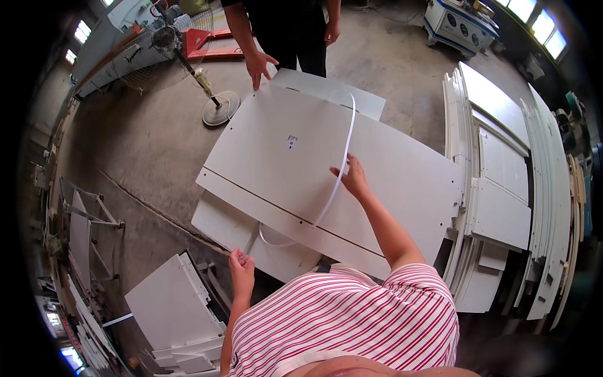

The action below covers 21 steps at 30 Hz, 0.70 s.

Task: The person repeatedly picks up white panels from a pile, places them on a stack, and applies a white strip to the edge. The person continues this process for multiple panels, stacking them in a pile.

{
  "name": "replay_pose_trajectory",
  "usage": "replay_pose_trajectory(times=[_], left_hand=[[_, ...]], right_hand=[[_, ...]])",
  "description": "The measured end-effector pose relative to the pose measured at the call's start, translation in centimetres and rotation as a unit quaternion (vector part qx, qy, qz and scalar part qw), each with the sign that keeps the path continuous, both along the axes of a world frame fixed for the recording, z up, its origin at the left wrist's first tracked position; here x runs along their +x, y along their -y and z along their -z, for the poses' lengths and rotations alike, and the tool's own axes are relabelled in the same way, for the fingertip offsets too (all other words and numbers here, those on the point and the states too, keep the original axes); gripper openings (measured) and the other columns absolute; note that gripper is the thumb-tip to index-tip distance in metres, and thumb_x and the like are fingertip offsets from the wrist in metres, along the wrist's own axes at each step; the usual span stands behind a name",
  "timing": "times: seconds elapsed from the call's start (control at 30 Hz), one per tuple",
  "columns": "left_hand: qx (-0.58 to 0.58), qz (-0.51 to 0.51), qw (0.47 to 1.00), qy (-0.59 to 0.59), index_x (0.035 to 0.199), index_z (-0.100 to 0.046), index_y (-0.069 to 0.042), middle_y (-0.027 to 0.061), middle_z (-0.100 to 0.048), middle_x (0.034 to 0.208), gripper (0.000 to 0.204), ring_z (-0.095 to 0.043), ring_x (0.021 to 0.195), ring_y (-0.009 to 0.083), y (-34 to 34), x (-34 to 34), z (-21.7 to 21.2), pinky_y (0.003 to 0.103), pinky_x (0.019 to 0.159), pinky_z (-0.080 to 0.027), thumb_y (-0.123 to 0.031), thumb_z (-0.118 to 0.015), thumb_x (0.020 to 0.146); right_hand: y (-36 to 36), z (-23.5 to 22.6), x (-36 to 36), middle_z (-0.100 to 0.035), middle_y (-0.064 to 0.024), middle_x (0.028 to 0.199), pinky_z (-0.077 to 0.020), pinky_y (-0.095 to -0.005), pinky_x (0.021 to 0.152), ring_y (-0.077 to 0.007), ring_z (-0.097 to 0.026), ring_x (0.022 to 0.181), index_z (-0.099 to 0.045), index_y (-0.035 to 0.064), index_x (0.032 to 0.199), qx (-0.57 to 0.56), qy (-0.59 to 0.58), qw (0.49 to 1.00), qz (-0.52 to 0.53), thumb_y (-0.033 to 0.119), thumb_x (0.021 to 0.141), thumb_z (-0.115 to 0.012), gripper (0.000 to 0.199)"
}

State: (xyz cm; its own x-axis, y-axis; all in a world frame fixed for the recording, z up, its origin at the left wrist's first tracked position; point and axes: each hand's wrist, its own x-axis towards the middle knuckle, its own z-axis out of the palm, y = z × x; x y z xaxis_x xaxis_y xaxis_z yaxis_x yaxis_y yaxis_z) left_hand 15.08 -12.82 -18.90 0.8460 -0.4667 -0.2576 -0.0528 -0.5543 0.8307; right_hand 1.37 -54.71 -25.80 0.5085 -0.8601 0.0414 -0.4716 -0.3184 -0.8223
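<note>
A large white panel (270,157) with a dark groove and small drilled holes lies on top of other white boards (229,221). Over it arches a narrow white strap (348,141), which curves down past the near edge, its lower loop showing below. My right hand (355,178) is above the panel beside the strap, thumb and fingers apart on either side of it; whether they touch it I cannot tell. Near the left front corner of the lower boards, my left hand (242,269) is raised with loosely curled fingers and nothing visible in it.
Across the panel stands a person in dark clothes, one hand (257,66) on its far left corner. Stacked white boards (496,182) stand to the right, more panels (173,301) at lower left. A fan stand (221,108) and a red pallet jack (196,43) are beyond.
</note>
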Motion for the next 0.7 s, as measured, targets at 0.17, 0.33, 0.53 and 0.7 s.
replay_pose_trajectory(times=[0.17, 0.33, 0.53, 0.7], left_hand=[[0.029, 0.015, 0.999, 0.001, 0.127, -0.041, -0.001, 0.0142, -0.051, 0.111, 0.048, -0.054, 0.09, 0.0187, -2.9, -2.3, 1.0, 0.032, 0.082, -0.048, -0.007, -0.061, 0.084], [0.059, -0.076, 0.994, -0.049, 0.124, -0.047, -0.005, 0.0104, -0.058, 0.097, 0.046, -0.056, 0.079, 0.0149, -12.2, -5.7, 10.9, 0.03, 0.075, -0.049, -0.011, -0.066, 0.082], [0.158, -0.102, 0.968, -0.163, 0.123, -0.048, -0.005, 0.0101, -0.059, 0.098, 0.045, -0.057, 0.081, 0.0145, -14.0, -9.6, 12.1, 0.03, 0.076, -0.049, -0.013, -0.066, 0.083], [0.197, -0.111, 0.953, -0.202, 0.123, -0.049, -0.006, 0.0098, -0.06, 0.098, 0.043, -0.058, 0.082, 0.0141, -12.6, -10.6, 11.0, 0.03, 0.076, -0.049, -0.015, -0.066, 0.084]], right_hand=[[7.4, -3.2, 5.9, -0.048, -0.0236, 0.124, -0.0412, -0.0441, 0.096, -0.0385, -0.048, 0.114, -0.039, -0.0009, 0.13, -0.093, 0.042, 0.994, 0.035, 0.04, 0.074, -0.075, 0.078], [18.2, -0.4, 11.9, -0.048, -0.0244, 0.126, -0.0414, -0.0456, 0.096, -0.0395, -0.049, 0.114, -0.038, -0.0009, 0.131, -0.104, 0.045, 0.989, 0.091, 0.038, 0.071, -0.077, 0.082], [28.3, 4.0, 16.2, -0.049, -0.0258, 0.128, -0.0454, -0.0391, 0.093, -0.0379, -0.053, 0.113, -0.037, 0.0015, 0.135, -0.034, 0.058, 0.993, 0.101, 0.026, 0.074, -0.076, 0.076], [31.0, 8.2, 19.5, -0.068, -0.0174, 0.092, -0.0504, -0.0336, 0.078, -0.0253, -0.066, 0.091, -0.066, 0.0088, 0.107, -0.051, 0.086, 0.993, 0.055, 0.017, 0.078, -0.07, 0.031]])
